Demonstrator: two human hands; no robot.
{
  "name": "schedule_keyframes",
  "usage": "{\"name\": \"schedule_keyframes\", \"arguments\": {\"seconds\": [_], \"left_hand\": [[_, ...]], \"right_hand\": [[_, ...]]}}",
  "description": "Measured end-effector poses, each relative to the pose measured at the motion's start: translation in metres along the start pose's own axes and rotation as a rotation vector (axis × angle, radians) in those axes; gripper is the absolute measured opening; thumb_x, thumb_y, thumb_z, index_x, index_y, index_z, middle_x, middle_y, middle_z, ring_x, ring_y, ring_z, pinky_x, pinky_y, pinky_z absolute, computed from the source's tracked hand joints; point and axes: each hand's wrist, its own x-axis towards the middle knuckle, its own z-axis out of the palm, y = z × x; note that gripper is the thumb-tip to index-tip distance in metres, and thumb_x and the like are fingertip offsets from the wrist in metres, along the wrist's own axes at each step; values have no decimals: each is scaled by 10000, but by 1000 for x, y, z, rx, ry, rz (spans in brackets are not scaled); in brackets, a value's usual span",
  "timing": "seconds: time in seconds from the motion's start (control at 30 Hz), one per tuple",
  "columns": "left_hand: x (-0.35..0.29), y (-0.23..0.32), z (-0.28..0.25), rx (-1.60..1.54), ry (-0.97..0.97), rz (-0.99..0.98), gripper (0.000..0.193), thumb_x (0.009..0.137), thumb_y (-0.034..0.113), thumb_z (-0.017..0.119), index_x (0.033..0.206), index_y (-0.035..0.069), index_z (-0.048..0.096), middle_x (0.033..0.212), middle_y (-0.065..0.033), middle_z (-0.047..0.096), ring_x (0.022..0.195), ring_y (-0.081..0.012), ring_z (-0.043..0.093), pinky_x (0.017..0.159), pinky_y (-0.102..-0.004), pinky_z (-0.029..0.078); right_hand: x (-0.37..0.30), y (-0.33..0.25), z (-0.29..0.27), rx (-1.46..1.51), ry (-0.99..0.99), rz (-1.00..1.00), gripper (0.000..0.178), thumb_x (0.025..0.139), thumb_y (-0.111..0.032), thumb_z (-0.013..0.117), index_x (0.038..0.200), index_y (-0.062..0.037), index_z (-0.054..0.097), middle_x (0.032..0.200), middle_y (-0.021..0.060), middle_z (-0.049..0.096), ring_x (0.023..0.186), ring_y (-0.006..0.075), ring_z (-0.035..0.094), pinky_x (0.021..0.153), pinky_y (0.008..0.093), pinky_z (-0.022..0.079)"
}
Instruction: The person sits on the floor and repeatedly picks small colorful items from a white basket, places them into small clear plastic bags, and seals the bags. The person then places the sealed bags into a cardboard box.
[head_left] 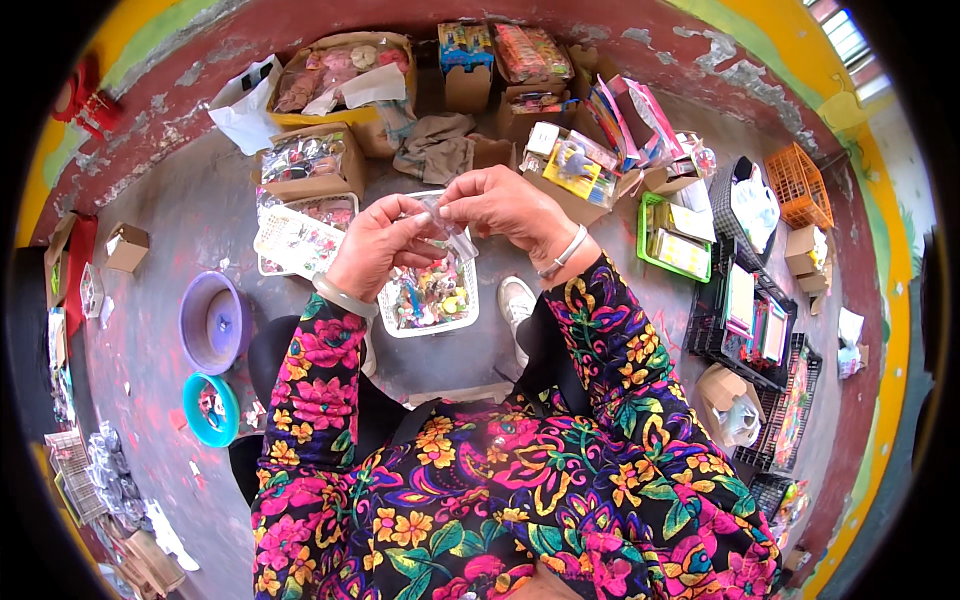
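Both my hands meet above a white plastic basket (437, 326) of small colourful trinkets (425, 297). Between them is a small clear plastic bag (458, 240). My left hand (385, 240) is closed with thumb and fingers on the bag's left side. The fingertips of my right hand (515, 212) pinch its upper edge. What lies inside the bag is too small to make out. Just left of my left hand, a white card sheet with small coloured pieces (297, 240) rests over another white basket (335, 208).
At left stand a purple basin (214, 322) and a turquoise bowl (210, 410). Cardboard boxes of packaged goods (313, 160) line the far wall. To the right are a green basket (672, 262), black crates (742, 330) and an orange crate (798, 187). My shoe (517, 312) is beside the trinket basket.
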Motion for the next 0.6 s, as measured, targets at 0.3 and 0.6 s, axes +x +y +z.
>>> {"name": "schedule_keyframes", "arguments": {"seconds": [0.3,0.6], "left_hand": [[-1,-4,-5,-177,-31,-13,88,843,111,573,862,25,567,791,-64,601,710,-142,607,591,-247,523],[6,-15,-11,-282,-37,-6,96,828,93,590,879,21,554,810,-66,593,718,-131,595,611,-231,516]], "right_hand": [[-4,5,2,201,-195,-84,112,776,-126,621,825,-26,616,682,-15,568,595,52,502,531,183,381],[-1,8,8,272,-159,-29,92,734,-100,621,787,-27,605,665,-18,557,570,55,493,528,194,394]]}}
